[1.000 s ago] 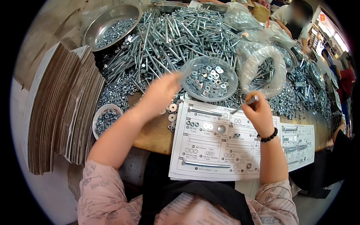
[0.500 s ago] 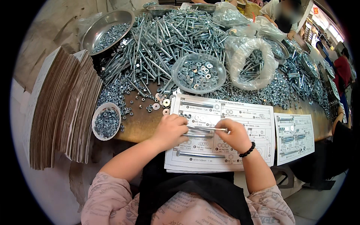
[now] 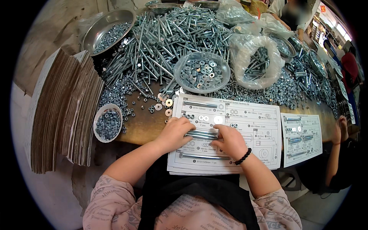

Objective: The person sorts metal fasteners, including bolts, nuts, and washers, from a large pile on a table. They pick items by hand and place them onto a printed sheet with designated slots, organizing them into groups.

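A white printed parts sheet (image 3: 249,126) lies on the wooden table edge in front of me. My left hand (image 3: 175,132) and my right hand (image 3: 229,141) meet at the middle of the sheet, both touching a small bundle of long silver bolts (image 3: 202,134) lying across it. Another long bolt (image 3: 203,156) lies lower on the sheet, one more (image 3: 199,104) near its top, with a few washers (image 3: 217,119) placed on printed outlines. My right wrist wears a black bead bracelet.
A clear bowl of washers (image 3: 202,72) stands beyond the sheet amid a heap of long bolts (image 3: 165,42). A small white cup of nuts (image 3: 108,122) and a cardboard stack (image 3: 61,111) are left. A second sheet (image 3: 303,138) and another person's hand (image 3: 340,130) are right.
Both hands came back from the washer bowl and bolt heap to the sheet. They now sit close together on the bundle of bolts at its middle.
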Available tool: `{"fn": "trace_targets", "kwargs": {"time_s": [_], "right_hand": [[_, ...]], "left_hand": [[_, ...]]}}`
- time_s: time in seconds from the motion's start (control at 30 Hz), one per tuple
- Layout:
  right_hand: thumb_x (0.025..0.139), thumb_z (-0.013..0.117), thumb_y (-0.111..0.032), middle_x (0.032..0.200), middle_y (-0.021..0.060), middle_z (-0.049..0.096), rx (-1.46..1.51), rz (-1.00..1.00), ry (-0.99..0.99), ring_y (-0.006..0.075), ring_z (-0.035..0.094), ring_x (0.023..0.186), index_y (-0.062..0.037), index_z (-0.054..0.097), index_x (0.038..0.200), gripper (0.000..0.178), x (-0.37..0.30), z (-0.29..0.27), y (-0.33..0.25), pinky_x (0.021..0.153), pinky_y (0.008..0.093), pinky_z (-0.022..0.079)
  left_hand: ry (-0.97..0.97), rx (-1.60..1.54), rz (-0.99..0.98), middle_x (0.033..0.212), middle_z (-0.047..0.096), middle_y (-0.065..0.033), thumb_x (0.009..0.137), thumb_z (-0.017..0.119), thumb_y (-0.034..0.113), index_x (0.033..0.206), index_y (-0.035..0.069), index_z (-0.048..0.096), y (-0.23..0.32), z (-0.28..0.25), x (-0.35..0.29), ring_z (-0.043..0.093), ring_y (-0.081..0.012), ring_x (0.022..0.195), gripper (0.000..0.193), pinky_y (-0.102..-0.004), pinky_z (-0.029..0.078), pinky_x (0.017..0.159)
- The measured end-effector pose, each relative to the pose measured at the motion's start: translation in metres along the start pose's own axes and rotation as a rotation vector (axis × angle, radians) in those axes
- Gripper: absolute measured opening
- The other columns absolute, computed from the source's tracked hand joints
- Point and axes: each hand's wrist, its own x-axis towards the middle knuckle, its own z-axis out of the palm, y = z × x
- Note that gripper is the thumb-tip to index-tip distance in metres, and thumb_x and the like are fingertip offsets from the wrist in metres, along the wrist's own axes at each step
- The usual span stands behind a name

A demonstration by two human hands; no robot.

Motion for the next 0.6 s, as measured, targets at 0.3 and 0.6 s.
{"fn": "trace_targets", "kwargs": {"time_s": [0.3, 0.6], "right_hand": [[0.070, 0.068, -0.017, 0.076, 0.0091, 0.057, -0.105, -0.062, -0.038, 0.0278, 0.056, 0.077, -0.0088, 0.058, 0.093, 0.027, 0.004, -0.004, -0.005, 0.066, 0.0378, 0.046], [0.076, 0.064, -0.021, 0.080, 0.0093, 0.061, -0.087, -0.217, 0.029, 0.0254, 0.059, 0.074, -0.0082, 0.061, 0.093, 0.022, 0.094, -0.058, -0.019, 0.064, 0.0351, 0.046]], "left_hand": [[0.004, -0.044, 0.031, 0.092, 0.056, -0.0041, 0.068, 0.068, 0.014, 0.093, 0.010, 0.061, -0.003, 0.001, 0.000, 0.050, -0.0264, 0.093, 0.027, -0.0371, 0.037, 0.086], [0.227, 0.074, 0.015, 0.097, 0.055, -0.0089, 0.070, 0.067, 0.022, 0.104, 0.008, 0.059, -0.027, -0.041, 0.020, 0.052, -0.0263, 0.094, 0.037, -0.0364, 0.039, 0.084]]}}
